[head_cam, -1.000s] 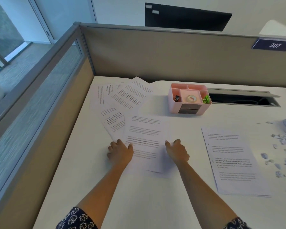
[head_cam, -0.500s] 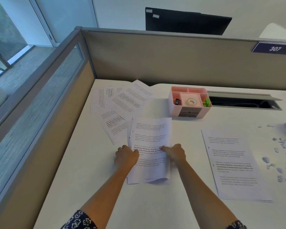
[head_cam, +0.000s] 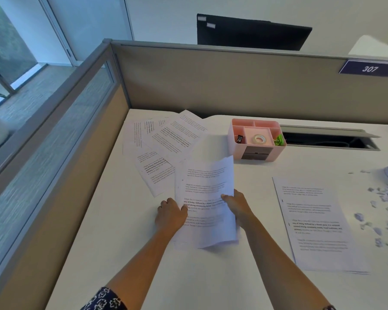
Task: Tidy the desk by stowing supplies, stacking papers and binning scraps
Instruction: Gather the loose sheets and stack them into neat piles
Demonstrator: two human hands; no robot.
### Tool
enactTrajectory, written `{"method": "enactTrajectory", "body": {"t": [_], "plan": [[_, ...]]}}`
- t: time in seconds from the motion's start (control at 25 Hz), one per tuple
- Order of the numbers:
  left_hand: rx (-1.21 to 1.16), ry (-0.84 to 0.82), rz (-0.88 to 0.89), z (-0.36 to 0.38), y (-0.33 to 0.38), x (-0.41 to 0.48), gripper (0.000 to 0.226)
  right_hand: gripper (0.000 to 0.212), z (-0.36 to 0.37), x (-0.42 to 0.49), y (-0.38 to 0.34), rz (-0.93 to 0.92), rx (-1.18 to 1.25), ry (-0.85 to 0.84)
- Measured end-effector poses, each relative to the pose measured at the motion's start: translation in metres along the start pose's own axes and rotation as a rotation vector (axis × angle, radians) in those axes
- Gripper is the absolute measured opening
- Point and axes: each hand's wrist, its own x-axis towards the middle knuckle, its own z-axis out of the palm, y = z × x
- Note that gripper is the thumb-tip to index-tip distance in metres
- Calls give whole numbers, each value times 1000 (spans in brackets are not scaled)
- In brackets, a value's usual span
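Both hands hold one printed sheet (head_cam: pixel 205 186) in the middle of the surface (head_cam: pixel 211 276). The left hand (head_cam: pixel 170 214) grips its left edge with curled fingers, and the right hand (head_cam: pixel 235 204) pinches its right edge, thumb on top. More loose papers (head_cam: pixel 166 139) lie fanned in the far left corner, partly under the held sheet. A paper stack (head_cam: pixel 311 220) lies toward the right edge, with paper scraps (head_cam: pixel 385 209) just beside it. A pink organizer (head_cam: pixel 255 151) stands near the far edge.
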Motion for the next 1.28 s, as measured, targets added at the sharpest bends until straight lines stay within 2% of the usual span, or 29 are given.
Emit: {"method": "enactTrajectory", "body": {"t": [0.08, 0.2, 0.36, 0.44, 0.52, 0.68, 0.84, 0.96, 1.12, 1.2, 1.28], "plan": [[-7, 4, 29, 0, -4, 0, 52, 21, -8, -6, 0, -35, -87, 25], [-95, -8, 46, -3, -6, 4, 49, 22, -19, -14, -3, -79, 26, -28], [-557, -7, 104, -31, 5, 9, 52, 34, -38, -31, -15, -150, 216, -193], [-817, -49, 207, -55, 18, 8, 45, 31, -43, -35, -24, -203, 278, -220], [-931, -86, 309, -75, 34, 8, 40, 30, -44, -36, -38, -268, 324, -208], [-965, -4, 415, -105, 66, 7, 26, 34, -43, -38, -70, -459, 405, -130], [-1078, 17, 497, -117, 75, -4, 25, 29, -48, -41, -88, -588, 440, -107], [-1003, 36, 446, -107, 64, -5, 29, 38, -47, -48, -86, -607, 381, -86], [-886, -47, 399, -83, 49, -2, 38, 58, -37, -46, -69, -585, 275, -64], [-802, -63, 376, -73, 45, 0, 39, 55, -33, -37, -56, -518, 226, -47], [-721, -64, 354, -68, 42, 1, 40, 42, -30, -28, -43, -457, 159, -54]]}}
